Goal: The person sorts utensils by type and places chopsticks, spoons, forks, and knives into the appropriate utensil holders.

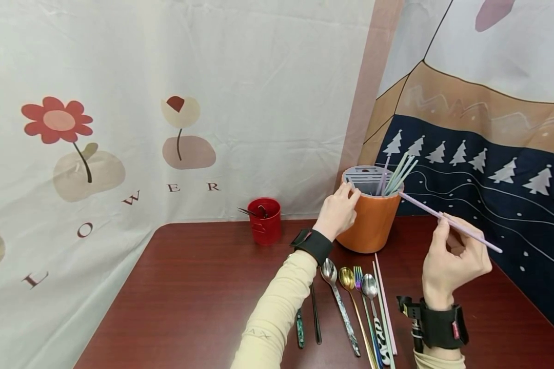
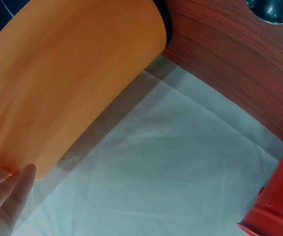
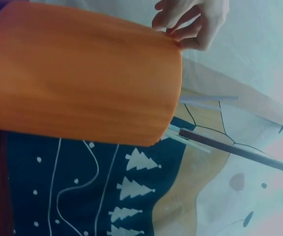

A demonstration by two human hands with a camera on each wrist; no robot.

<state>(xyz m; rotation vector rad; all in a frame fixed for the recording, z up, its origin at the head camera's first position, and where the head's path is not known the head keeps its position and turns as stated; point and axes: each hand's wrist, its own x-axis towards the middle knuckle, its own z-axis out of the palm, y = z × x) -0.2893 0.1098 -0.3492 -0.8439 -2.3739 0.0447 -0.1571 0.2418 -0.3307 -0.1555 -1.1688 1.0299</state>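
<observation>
An orange cylindrical holder (image 1: 371, 223) with a grey slotted top stands at the back of the dark wooden table (image 1: 203, 287). Several pastel chopsticks (image 1: 397, 177) stick out of it. My left hand (image 1: 350, 196) grips the holder's near rim, fingers curled over the edge. To the right, my right hand (image 1: 443, 221) pinches a lilac chopstick (image 1: 420, 206) whose far tip reaches the holder's rim. The left wrist view shows the holder's wall (image 2: 72, 83) with my fingertips (image 2: 13, 189) on it. In the right wrist view the holder (image 3: 82, 73), my left hand (image 3: 190, 22) and the chopstick (image 3: 230, 150) appear.
A red cup (image 1: 264, 221) holding dark utensils stands left of the holder, also seen in the left wrist view as the red cup (image 2: 274, 206). Spoons, a fork and chopsticks (image 1: 355, 302) lie in a row in front of me. Printed cloth backdrops (image 1: 212, 102) close the back and right.
</observation>
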